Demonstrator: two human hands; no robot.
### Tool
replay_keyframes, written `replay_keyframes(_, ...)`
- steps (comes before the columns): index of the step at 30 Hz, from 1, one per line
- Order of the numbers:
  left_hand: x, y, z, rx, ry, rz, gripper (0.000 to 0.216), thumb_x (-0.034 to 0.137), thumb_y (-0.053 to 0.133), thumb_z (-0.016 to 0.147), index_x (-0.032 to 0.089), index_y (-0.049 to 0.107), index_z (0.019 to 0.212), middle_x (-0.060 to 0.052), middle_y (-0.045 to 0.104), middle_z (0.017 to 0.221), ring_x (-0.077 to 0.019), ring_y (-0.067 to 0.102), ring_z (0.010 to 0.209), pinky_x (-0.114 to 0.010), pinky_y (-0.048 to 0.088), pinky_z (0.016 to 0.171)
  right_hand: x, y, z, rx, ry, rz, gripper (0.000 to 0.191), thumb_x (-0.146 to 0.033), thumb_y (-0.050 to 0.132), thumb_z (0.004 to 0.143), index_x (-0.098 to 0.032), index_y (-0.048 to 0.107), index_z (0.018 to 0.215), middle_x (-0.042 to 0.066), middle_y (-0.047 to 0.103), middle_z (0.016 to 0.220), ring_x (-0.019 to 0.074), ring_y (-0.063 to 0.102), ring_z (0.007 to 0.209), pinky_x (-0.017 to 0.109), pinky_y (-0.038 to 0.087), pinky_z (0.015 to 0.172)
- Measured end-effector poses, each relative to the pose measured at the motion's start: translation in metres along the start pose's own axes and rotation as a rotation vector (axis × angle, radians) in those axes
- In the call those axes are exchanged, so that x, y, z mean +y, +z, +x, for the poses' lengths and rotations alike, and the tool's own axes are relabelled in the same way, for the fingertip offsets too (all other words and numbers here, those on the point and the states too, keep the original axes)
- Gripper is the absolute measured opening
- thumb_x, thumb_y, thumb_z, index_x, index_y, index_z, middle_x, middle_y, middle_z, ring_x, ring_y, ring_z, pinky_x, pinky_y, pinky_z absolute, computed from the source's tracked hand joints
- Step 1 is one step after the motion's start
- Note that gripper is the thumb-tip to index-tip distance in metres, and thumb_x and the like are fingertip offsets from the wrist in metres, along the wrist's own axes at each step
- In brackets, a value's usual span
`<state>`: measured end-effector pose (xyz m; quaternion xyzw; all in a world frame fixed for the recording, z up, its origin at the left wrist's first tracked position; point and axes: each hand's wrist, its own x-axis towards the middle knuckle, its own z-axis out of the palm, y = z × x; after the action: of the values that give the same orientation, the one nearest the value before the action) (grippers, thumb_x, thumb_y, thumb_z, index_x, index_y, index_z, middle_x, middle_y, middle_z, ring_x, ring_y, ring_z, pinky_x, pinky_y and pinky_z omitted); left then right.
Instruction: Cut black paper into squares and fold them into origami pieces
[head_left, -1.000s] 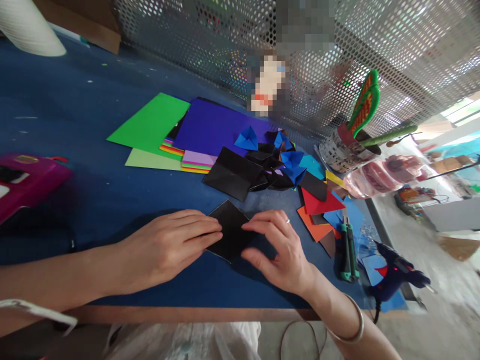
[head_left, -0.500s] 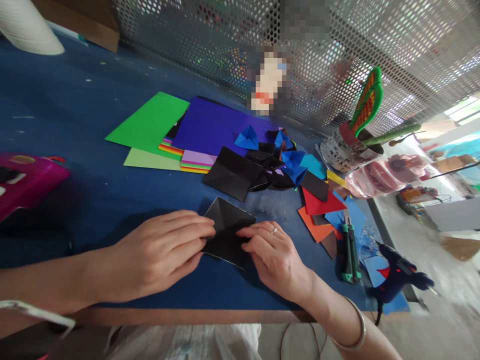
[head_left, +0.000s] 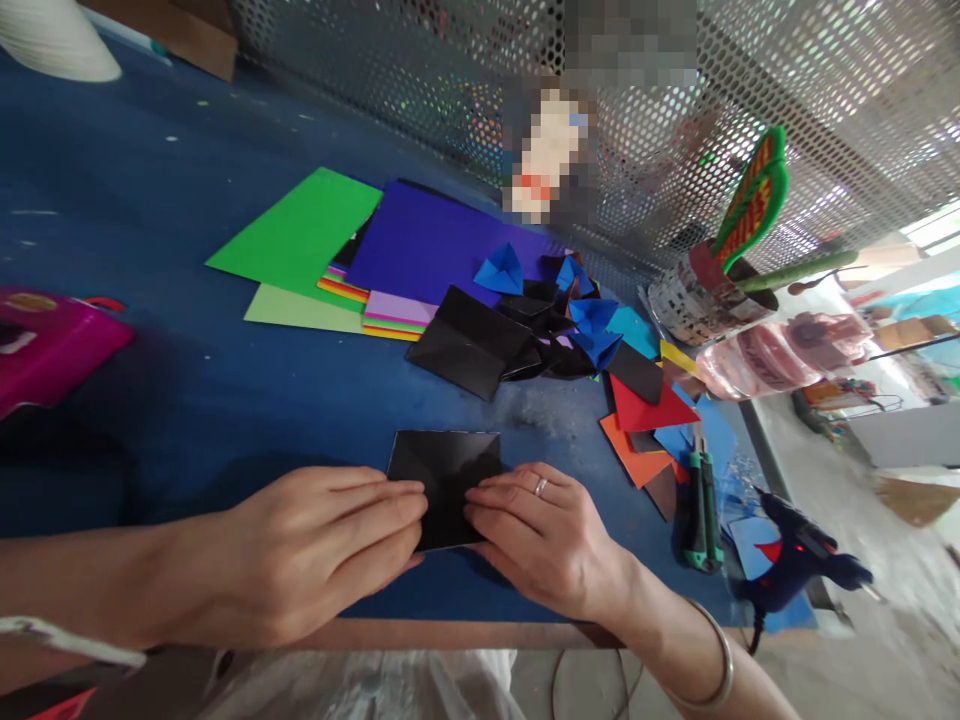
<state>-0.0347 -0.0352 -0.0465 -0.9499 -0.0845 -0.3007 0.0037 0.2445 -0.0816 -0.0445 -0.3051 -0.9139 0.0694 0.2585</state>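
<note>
A square of black paper (head_left: 447, 455) lies near the table's front edge, one side facing me squarely. My left hand (head_left: 322, 550) holds its left side, fingers together on top and the thumb hidden. On the opposite side, my right hand (head_left: 536, 530) grips the paper with bent fingers, a ring on one of them. Beyond the sheet are a folded black paper piece (head_left: 469, 343) and several blue folded paper pieces (head_left: 500, 270). A stack of coloured paper lies behind, with a green sheet (head_left: 296, 230) and a dark blue sheet (head_left: 427, 240) on top.
To the right lie red paper (head_left: 649, 403), a green utility knife (head_left: 703, 510) and a glue gun (head_left: 802, 550) at the table's edge. A decorated pot (head_left: 690, 300) stands by the perforated metal screen (head_left: 420, 90). A magenta object (head_left: 56, 345) sits at the left.
The black paper has been turned, from a slanted position to one with its edges nearly square to me. Both hands stay on its sides and have shifted slightly.
</note>
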Motion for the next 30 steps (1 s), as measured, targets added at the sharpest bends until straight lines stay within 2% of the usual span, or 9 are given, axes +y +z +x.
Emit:
replay_keyframes(6, -0.004, 0.000, -0.001, 0.052, -0.068, -0.076, 0.033, 0.013, 0.051, 0.110, 0.023, 0.082, 0.103, -0.002, 0.088, 0.099, -0.0179, 0.083, 0.091, -0.027, 0.069, 0.081, 0.001, -0.001, 0.001, 0.024, 0.058, 0.036, 0.017, -0.029, 0.067, 0.109, -0.016, 0.078, 0.107, 0.010, 0.086, 0.106, 0.0220, 0.082, 0.098, 0.035, 0.068, 0.088)
replay_keyframes(11, -0.002, -0.006, 0.006, 0.033, -0.176, -0.070, 0.040, 0.014, 0.042, 0.115, 0.022, 0.075, 0.094, 0.001, 0.087, 0.089, -0.0170, 0.084, 0.078, -0.029, 0.069, 0.074, -0.001, -0.001, 0.003, 0.054, 0.076, 0.054, 0.015, -0.025, 0.066, 0.109, -0.017, 0.078, 0.106, 0.008, 0.087, 0.101, 0.0211, 0.083, 0.096, 0.033, 0.068, 0.088)
replay_keyframes(16, -0.001, 0.008, 0.004, 0.095, -0.426, -0.143, 0.029, 0.028, 0.049, 0.115, 0.025, 0.070, 0.094, 0.004, 0.083, 0.082, -0.0170, 0.078, 0.061, -0.031, 0.060, 0.059, -0.001, 0.000, 0.006, 0.096, 0.270, 0.177, 0.022, -0.033, 0.060, 0.113, -0.019, 0.077, 0.107, 0.006, 0.085, 0.097, 0.0188, 0.082, 0.091, 0.033, 0.066, 0.085)
replay_keyframes(19, -0.003, 0.018, -0.001, 0.127, -0.533, -0.227, 0.020, 0.034, 0.056, 0.113, 0.029, 0.068, 0.097, 0.007, 0.078, 0.073, -0.0164, 0.073, 0.055, -0.030, 0.055, 0.056, 0.000, 0.002, 0.007, 0.120, 0.399, 0.158, 0.023, -0.038, 0.063, 0.112, -0.022, 0.076, 0.102, 0.004, 0.084, 0.092, 0.0190, 0.080, 0.086, 0.034, 0.063, 0.083)
replay_keyframes(21, -0.004, 0.022, -0.003, 0.130, -0.600, -0.261, 0.015, 0.038, 0.057, 0.112, 0.030, 0.067, 0.104, 0.008, 0.078, 0.075, -0.0159, 0.073, 0.054, -0.029, 0.053, 0.055, 0.001, 0.004, 0.007, 0.147, 0.464, 0.099, 0.025, -0.040, 0.066, 0.111, -0.023, 0.075, 0.096, 0.002, 0.081, 0.084, 0.0185, 0.077, 0.078, 0.034, 0.060, 0.080)
replay_keyframes(23, -0.005, 0.025, -0.004, 0.133, -0.631, -0.260, 0.014, 0.041, 0.055, 0.113, 0.031, 0.065, 0.115, 0.006, 0.081, 0.086, -0.0161, 0.075, 0.059, -0.029, 0.055, 0.057, 0.002, 0.007, 0.008, 0.170, 0.506, 0.041, 0.026, -0.040, 0.067, 0.110, -0.023, 0.074, 0.092, 0.001, 0.079, 0.079, 0.0178, 0.073, 0.072, 0.035, 0.057, 0.077)
replay_keyframes(25, -0.006, 0.027, -0.004, 0.126, -0.628, -0.241, 0.016, 0.040, 0.054, 0.113, 0.030, 0.062, 0.122, 0.004, 0.082, 0.098, -0.0172, 0.078, 0.068, -0.029, 0.057, 0.064, 0.003, 0.010, 0.010, 0.171, 0.526, 0.021, 0.023, -0.039, 0.067, 0.109, -0.023, 0.073, 0.095, 0.003, 0.079, 0.084, 0.0192, 0.073, 0.078, 0.036, 0.057, 0.079)
replay_keyframes(27, -0.008, 0.029, -0.004, 0.115, -0.617, -0.221, 0.015, 0.036, 0.054, 0.113, 0.028, 0.062, 0.123, 0.000, 0.080, 0.108, -0.0190, 0.080, 0.083, -0.029, 0.060, 0.075, 0.004, 0.011, 0.012, 0.145, 0.532, 0.003, 0.019, -0.038, 0.065, 0.110, -0.022, 0.073, 0.111, 0.008, 0.082, 0.103, 0.0237, 0.075, 0.095, 0.041, 0.058, 0.088)
replay_keyframes(30, -0.012, 0.031, -0.002, 0.092, -0.607, -0.153, 0.019, 0.034, 0.055, 0.111, 0.025, 0.063, 0.126, -0.006, 0.076, 0.122, -0.0253, 0.077, 0.108, -0.035, 0.059, 0.096, 0.006, 0.011, 0.015, 0.060, 0.512, -0.052, 0.036, -0.038, 0.061, 0.111, -0.017, 0.065, 0.139, 0.017, 0.074, 0.136, 0.0316, 0.068, 0.123, 0.051, 0.055, 0.102)
